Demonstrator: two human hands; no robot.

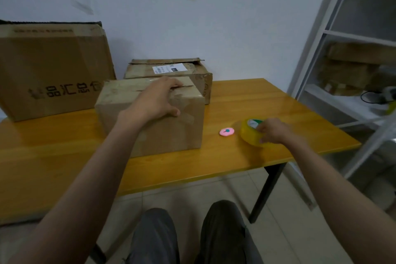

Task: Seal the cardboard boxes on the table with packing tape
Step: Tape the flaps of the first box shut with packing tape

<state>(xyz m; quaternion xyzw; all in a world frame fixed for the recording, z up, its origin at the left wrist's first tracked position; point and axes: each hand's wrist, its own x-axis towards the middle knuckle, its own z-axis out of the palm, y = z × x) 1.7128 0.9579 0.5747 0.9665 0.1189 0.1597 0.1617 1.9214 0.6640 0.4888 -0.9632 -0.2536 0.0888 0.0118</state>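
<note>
A small cardboard box (150,118) sits on the yellow wooden table (64,156) at the middle of the frame. Its top flaps lie down with a dark slit showing between them. The left hand (156,100) lies over the near top edge of this box, fingers spread across the top and the thumb down on the front face, so it grips the box corner. Just behind it, toward the wall, stands a second box (171,70) with a white label on its lid and torn flap edges. A large box (51,68) with printed characters fills the left of the frame. At the right of the table, the right hand (272,130) curls its fingers round a roll of yellow tape (250,133), holding it against the tabletop. A small pink cutter (226,131) lies between the tape and the small box, touching neither. A metal shelf (342,34) stands at the right edge.
</note>
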